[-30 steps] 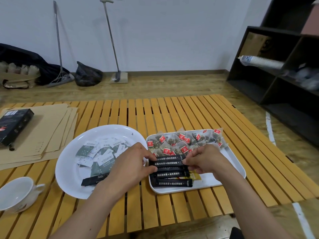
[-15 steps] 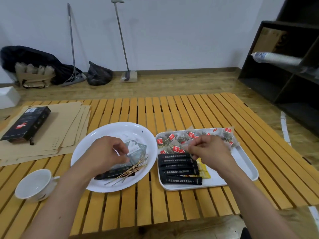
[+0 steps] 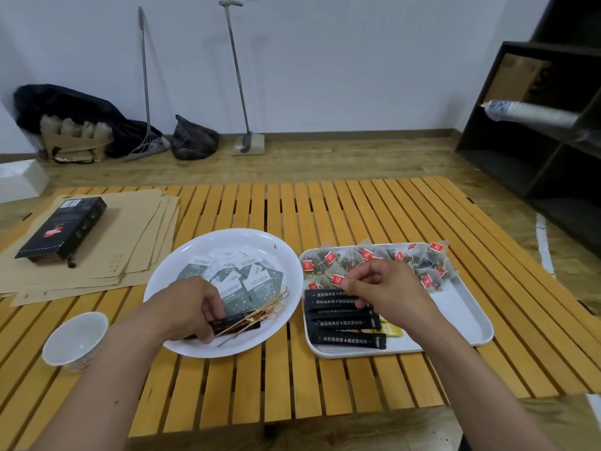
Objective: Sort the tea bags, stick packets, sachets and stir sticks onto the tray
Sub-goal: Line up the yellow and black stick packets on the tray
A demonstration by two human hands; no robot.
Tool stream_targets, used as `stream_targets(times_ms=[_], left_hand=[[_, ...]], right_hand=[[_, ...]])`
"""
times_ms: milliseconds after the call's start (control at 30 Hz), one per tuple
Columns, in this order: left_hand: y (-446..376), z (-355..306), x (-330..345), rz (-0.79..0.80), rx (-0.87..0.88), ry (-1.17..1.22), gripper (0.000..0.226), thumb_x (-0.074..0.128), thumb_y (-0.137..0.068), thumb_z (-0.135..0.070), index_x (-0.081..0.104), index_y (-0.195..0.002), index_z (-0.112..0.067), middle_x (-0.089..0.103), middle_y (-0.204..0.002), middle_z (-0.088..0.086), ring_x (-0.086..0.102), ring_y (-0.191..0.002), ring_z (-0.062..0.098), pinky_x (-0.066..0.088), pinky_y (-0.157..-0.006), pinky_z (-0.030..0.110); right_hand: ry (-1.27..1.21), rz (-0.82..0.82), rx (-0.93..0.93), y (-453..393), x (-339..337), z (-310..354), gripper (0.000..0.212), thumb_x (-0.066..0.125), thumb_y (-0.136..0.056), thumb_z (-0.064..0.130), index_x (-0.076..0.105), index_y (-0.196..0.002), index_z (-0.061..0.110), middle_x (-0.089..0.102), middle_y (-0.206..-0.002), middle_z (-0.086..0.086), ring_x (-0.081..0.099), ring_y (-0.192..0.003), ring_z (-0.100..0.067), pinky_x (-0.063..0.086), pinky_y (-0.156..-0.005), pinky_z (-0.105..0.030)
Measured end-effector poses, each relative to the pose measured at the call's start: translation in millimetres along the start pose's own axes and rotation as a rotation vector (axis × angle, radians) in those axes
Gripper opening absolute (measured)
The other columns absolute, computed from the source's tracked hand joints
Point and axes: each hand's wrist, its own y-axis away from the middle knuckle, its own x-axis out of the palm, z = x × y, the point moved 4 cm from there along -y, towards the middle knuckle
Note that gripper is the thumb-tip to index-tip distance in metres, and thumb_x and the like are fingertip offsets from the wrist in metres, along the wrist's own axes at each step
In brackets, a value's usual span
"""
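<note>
A white rectangular tray (image 3: 468, 314) holds tea bags (image 3: 374, 258) with red tags along its far side and several black stick packets (image 3: 344, 323) in a row at its near left, with a yellow packet (image 3: 392, 330) beside them. A round white plate (image 3: 234, 242) to the left carries green-white sachets (image 3: 237, 281), wooden stir sticks (image 3: 260, 315) and a black stick packet (image 3: 240, 323). My left hand (image 3: 192, 307) pinches that black packet on the plate. My right hand (image 3: 383, 288) hovers over the tray's stick packets, fingers loosely curled, holding nothing I can see.
A white cup (image 3: 76, 340) stands at the near left of the slatted wooden table (image 3: 325, 206). A black box (image 3: 61, 229) lies on brown envelopes (image 3: 136, 242) at the far left. A dark shelf unit (image 3: 533, 131) stands to the right.
My left hand left the tray's stick packets, moved onto the plate and took hold of the black packet there. My right hand lifted slightly off the tray's packets.
</note>
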Motion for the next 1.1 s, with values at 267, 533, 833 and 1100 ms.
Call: stream_targets(times_ms=[267, 533, 833, 1100], left_hand=[[0, -1, -5, -0.089, 0.008, 0.020, 0.031, 0.082, -0.067, -0.002, 0.070, -0.082, -0.026, 0.071, -0.085, -0.006, 0.066, -0.080, 0.008, 0.051, -0.063, 0.018], [7, -12, -18, -0.249, 0.062, 0.244, 0.032, 0.088, -0.067, 0.001, 0.071, -0.082, -0.021, 0.071, -0.084, -0.003, 0.067, -0.074, 0.016, 0.044, -0.059, 0.023], [29, -70, -11, -0.150, 0.220, 0.711, 0.022, 0.089, -0.072, -0.014, 0.081, -0.090, -0.022, 0.078, -0.094, -0.005, 0.074, -0.083, 0.011, 0.054, -0.075, 0.024], [21, -90, 10, 0.141, 0.195, 0.870, 0.021, 0.078, -0.086, -0.014, 0.081, -0.106, -0.021, 0.080, -0.092, 0.006, 0.072, -0.081, 0.010, 0.049, -0.077, 0.033]], right_hand=[[-0.004, -0.008, -0.005, -2, 1, -1, 0.010, 0.080, -0.085, 0.023, 0.074, -0.086, 0.016, 0.076, -0.074, -0.002, 0.069, -0.057, -0.006, 0.043, -0.048, -0.011], [-0.011, -0.004, -0.009, 0, 4, 3, 0.011, 0.081, -0.085, 0.026, 0.074, -0.085, 0.017, 0.076, -0.074, -0.002, 0.070, -0.059, -0.006, 0.042, -0.047, -0.009], [-0.297, 0.145, -0.066, 5, 17, 15, 0.042, 0.083, -0.082, 0.022, 0.067, -0.120, 0.032, 0.075, -0.106, 0.004, 0.076, -0.081, -0.016, 0.054, -0.065, -0.028], [-0.379, 0.246, -0.111, 6, 0, 15, 0.034, 0.084, -0.077, 0.001, 0.074, -0.108, 0.011, 0.078, -0.105, -0.007, 0.076, -0.093, -0.028, 0.061, -0.075, -0.031]])
